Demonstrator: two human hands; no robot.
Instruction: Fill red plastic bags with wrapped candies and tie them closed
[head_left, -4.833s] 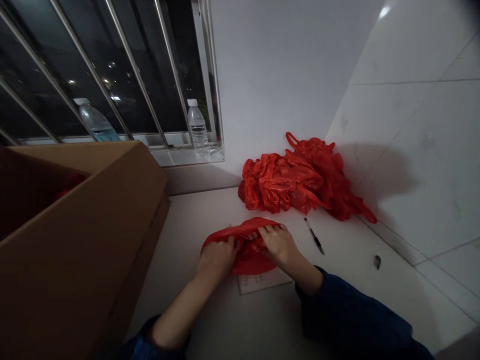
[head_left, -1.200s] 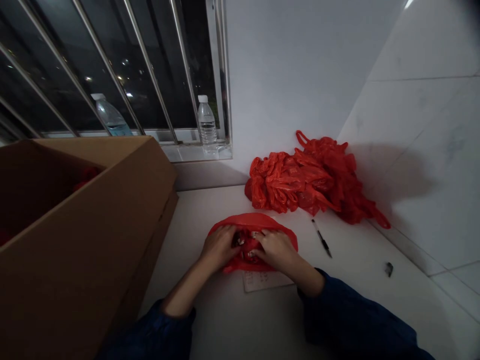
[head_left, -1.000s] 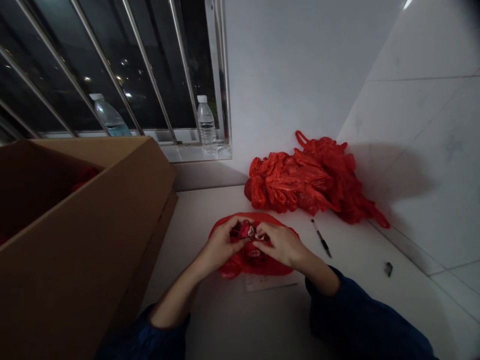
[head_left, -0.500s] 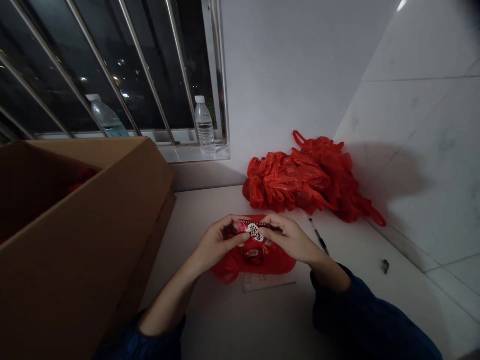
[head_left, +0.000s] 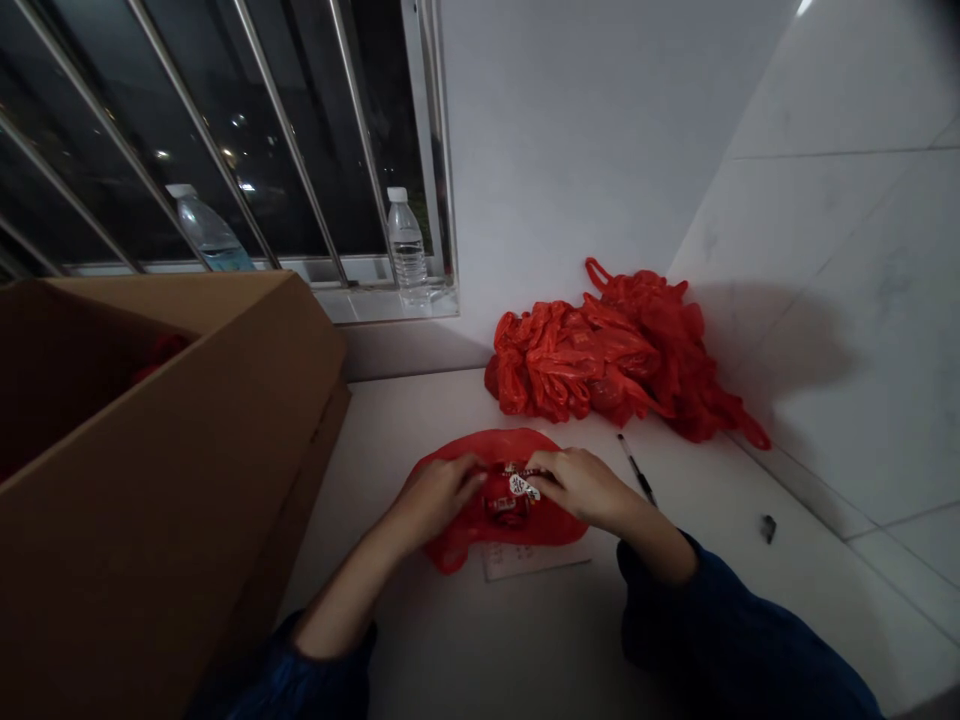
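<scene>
A dark red candy packet (head_left: 523,487) with a white label and black characters is low over a spread red plastic bag (head_left: 487,442). My right hand (head_left: 581,485) is closed on its right end, thumb below and fingers above. My left hand (head_left: 439,495) is at the left of the packet, fingers curled in a pinch and slightly blurred. Whether its fingertips touch the packet or anything else is hidden. Under the packet, a second red packet (head_left: 504,510) with printing rests on the bag.
A large cardboard box (head_left: 225,400) stands at left. Bunched red plastic bags (head_left: 600,350) lie against the wall. A pen (head_left: 637,470), a small dark object (head_left: 767,529) and a printed card (head_left: 536,563) are on the white table. Two water bottles (head_left: 407,245) (head_left: 210,232) stand by the barred window.
The candy packet has dropped lower and shifted slightly right with my right hand. My left hand has moved a little left and down, leaving more of the bag's far edge visible.
</scene>
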